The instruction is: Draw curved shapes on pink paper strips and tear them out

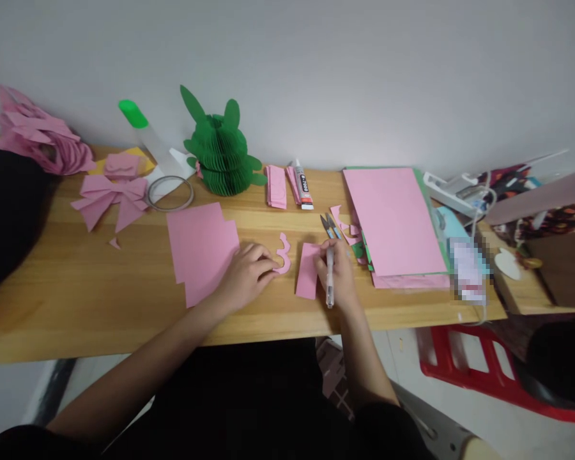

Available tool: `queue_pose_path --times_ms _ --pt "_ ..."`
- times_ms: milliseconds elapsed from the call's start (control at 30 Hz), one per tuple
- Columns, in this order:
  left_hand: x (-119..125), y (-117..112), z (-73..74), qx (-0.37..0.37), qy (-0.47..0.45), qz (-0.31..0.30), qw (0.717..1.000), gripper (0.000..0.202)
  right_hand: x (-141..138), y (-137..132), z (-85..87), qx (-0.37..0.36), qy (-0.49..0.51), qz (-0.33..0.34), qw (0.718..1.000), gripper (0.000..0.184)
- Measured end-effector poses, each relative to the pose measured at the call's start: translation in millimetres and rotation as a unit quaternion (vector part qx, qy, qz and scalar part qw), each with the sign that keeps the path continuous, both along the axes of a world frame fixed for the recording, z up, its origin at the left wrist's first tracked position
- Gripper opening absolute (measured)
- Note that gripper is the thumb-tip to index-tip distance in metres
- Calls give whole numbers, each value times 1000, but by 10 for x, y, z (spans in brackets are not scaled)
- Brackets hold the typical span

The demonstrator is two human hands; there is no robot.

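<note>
The fingertips of my left hand are closed on the lower end of a pink paper cutout shaped like a 3, which lies on the table. My right hand grips a clear pen, resting over the right part of a small pink paper rectangle. The pen's tip is hidden by the fingers. Just beyond my right hand lie small scissors, partly covered. Two overlapping pink sheets lie beside my left hand.
A green honeycomb paper figure stands at the back, near a glue tube and folded pink pieces. Left are a tape ring, a pink paper bow and a green-capped bottle. Right lies a pink paper stack.
</note>
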State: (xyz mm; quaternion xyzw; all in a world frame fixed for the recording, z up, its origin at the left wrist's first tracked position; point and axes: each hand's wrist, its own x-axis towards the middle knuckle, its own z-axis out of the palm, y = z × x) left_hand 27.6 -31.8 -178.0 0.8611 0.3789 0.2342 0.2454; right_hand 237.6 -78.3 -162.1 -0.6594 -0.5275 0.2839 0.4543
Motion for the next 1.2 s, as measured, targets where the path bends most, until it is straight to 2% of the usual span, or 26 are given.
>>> queue_pose_path --times_ms 167,300,433,533,600,667,733,833,900,1067,1200 --pt "24 -8 -5 -34 -36 16 999 11 -3 -35 -1 -45 -4 19 999 17" --pt "43 -10 62 -88 -76 27 993 11 -36 18 5 -60 -31 31 997 18" --pt "12 -12 159 -165 -124 52 977 11 -126 147 19 -53 -48 50 996 16" --pt "-51 -3 222 -226 -149 78 960 19 -206 228 47 -48 -47 84 994 12" --pt "-87 4 258 -261 -156 86 949 23 -251 243 75 -31 -61 60 996 11" --pt "-99 4 285 -288 -161 91 939 24 -289 222 107 -9 -65 8 998 12" --pt "-83 -9 300 -309 -165 89 932 24 -328 177 130 4 -20 -5 1000 16" --pt "-29 -44 301 -328 -166 77 927 15 -392 96 126 -8 109 47 993 24" --pt "-3 -62 296 -337 -162 72 924 9 -423 50 95 -25 156 54 986 27" --pt "-53 -36 315 -362 -137 64 920 12 -414 -31 45 -38 163 13 986 26" --pt "-85 12 328 -366 -130 70 919 8 -428 -65 100 -54 165 33 984 30"
